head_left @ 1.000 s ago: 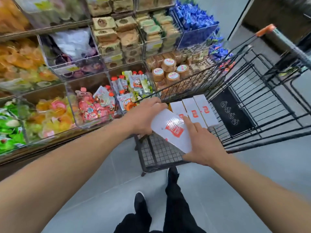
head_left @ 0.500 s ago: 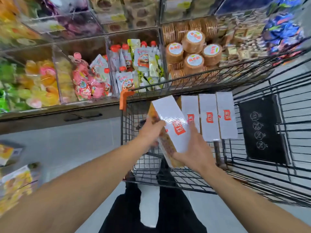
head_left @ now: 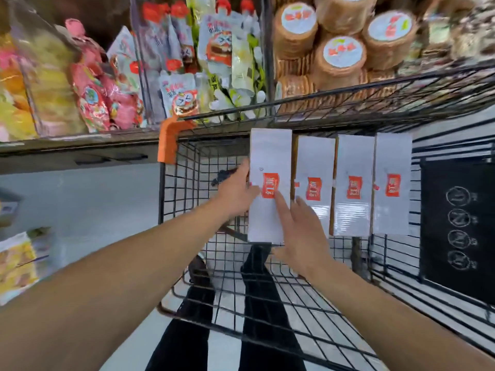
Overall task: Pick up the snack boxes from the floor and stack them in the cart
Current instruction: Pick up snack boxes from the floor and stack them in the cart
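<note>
4 white boxes with red labels stand side by side in the cart (head_left: 203,210), on its wire floor against the far wall. 3 of them (head_left: 355,183) sit free in a tight row, each touching the next. The 4th box (head_left: 269,167) is at the left end of that row, close against its neighbour, and both hands are on it.

The left hand (head_left: 237,192) lies against the box's left edge; its fingers run behind the box, so how far they curl is hidden, but it looks like a hold on that side. The right hand (head_left: 301,231) is fairly open, fingers nearly straight, with 1 fingertip pressing the front face just below the red label and the palm near the box's lower right corner. It pushes rather than grasps.

My reading: this box is being squared up into the row and is nearly placed; release is what remains for it. So 3 boxes look done and the 4th almost. Past the cart's left side, at the left edge of view, blurred yellowish packages (head_left: 16,266) lie low down, seemingly on the floor. Whether they are more snack boxes to fetch I cannot tell; if they are, the job goes on. All 4 boxes form 1 layer, so any true stacking on top has not yet begun.
</note>
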Demonstrator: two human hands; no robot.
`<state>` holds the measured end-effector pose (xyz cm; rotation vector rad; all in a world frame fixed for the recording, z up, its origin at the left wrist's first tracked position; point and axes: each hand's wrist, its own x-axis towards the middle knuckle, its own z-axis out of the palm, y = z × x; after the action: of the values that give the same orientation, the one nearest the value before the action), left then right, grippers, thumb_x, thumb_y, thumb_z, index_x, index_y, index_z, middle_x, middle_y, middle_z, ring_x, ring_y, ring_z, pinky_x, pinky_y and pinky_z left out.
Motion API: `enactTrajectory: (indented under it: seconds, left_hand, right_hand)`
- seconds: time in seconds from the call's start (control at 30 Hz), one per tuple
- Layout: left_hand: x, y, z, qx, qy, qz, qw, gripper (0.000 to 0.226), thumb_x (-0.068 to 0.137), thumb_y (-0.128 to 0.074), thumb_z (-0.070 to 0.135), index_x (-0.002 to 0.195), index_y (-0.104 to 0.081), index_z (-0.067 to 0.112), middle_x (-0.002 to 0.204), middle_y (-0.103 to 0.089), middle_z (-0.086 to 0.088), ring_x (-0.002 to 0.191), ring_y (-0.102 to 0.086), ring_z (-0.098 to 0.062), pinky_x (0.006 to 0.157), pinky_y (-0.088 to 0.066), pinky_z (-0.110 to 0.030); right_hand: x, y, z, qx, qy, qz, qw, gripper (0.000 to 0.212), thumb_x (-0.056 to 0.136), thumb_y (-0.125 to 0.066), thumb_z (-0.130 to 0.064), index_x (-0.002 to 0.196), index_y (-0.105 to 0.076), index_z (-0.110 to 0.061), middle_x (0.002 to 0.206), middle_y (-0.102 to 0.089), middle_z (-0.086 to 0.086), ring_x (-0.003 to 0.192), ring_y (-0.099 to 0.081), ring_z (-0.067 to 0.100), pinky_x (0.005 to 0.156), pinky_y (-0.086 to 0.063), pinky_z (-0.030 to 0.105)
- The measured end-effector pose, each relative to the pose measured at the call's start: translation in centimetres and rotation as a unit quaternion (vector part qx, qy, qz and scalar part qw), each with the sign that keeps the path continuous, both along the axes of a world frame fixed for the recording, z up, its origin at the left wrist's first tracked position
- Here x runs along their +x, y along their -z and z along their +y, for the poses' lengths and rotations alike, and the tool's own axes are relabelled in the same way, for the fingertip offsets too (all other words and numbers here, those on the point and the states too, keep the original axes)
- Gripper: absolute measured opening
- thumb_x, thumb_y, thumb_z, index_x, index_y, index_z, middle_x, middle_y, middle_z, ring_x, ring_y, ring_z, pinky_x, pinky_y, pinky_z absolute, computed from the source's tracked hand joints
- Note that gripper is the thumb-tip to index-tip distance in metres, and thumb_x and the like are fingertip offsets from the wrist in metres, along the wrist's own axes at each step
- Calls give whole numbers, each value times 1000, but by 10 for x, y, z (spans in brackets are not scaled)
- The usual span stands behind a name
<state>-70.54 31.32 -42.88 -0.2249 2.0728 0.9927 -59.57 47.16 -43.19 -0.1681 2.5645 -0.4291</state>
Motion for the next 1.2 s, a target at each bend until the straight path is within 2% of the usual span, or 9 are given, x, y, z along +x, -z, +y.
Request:
enactTrajectory:
  seconds: [0.1, 0.2, 0.4, 0.5, 0.63, 0.77, 0.93, 1.07, 1.2]
  left_hand:
    - [1, 14, 8, -2, -28, 12, 1000, 64, 95, -54, 11, 148, -28, 35, 112, -61, 8, 91, -60, -10, 64, -45, -16]
    - [6, 29, 13, 3, -37, 29, 999, 66, 93, -54, 12, 149, -27, 34, 121, -63, 5, 100, -60, -13, 82, -51, -28]
    - [20, 43, 12, 30, -69, 23, 997, 67, 95, -55, 11, 149, -26, 39, 113, -59, 12, 83, -56, 6, 70, -52, -20]
    - [22, 46, 12, 45, -70, 30, 996, 69, 96, -56, 13, 150, -25, 41, 121, -59, 11, 92, -57, 6, 79, -56, -28]
    - [22, 43, 17, 29, -22, 60, 998, 72, 95, -53, 16, 149, -19, 50, 137, -55, 8, 119, -54, -12, 97, -50, -34]
    - [23, 47, 18, 36, -19, 62, 997, 68, 96, -51, 13, 149, -22, 47, 137, -56, 10, 117, -56, -10, 91, -51, -31]
    - [22, 39, 16, 20, -6, 60, 998, 55, 95, -55, 22, 145, -37, 34, 133, -59, 8, 118, -57, -13, 94, -50, -33]
    - [23, 0, -3, -10, -6, 69, 998, 49, 91, -59, 36, 138, -49, 30, 123, -60, 14, 108, -58, -8, 85, -43, -22]
    - [35, -53, -51, -26, -13, 86, 996, 50, 91, -58, 30, 140, -48, 28, 134, -58, 4, 97, -65, -17, 83, -50, -27]
  right_hand:
    - [-7, 11, 11, 58, -40, 21, 997, 124, 72, -78, -52, 155, 8, -20, 157, -27, 20, 150, -11, 36, 117, -10, 46]
    - [-9, 25, 19, 68, -46, 45, 996, 115, 65, -81, -56, 155, -21, -16, 157, -26, 19, 146, -18, 40, 117, -15, 51]
    - [0, 43, 24, 65, -50, 68, 994, 111, 60, -84, -57, 151, -35, -17, 156, -30, 17, 144, -22, 44, 117, -19, 54]
    - [0, 42, 26, 68, -47, 57, 995, 111, 63, -83, -55, 152, -32, -16, 158, -25, 17, 145, -20, 44, 117, -18, 54]
    - [3, 35, 31, 67, -47, 53, 995, 105, 66, -80, -54, 150, -34, -11, 158, -25, 18, 146, -20, 43, 116, -17, 51]
    - [1, 31, 29, 75, -48, 29, 996, 101, 71, -73, -54, 153, -30, -13, 159, -24, 17, 147, -18, 42, 115, -11, 47]
    - [-4, 21, 28, 96, -61, -25, 993, 109, 81, -68, -56, 157, 3, -23, 164, 9, 7, 150, 9, 33, 120, 2, 43]
    - [-16, -9, 9, 93, -61, -33, 993, 98, 86, -59, -58, 156, 0, -25, 164, 10, 6, 151, 5, 33, 121, -2, 46]
    - [-33, -49, -44, 51, -106, 7, 993, 82, 89, -57, -48, 155, -17, -19, 163, -13, 8, 150, -8, 32, 122, -9, 46]
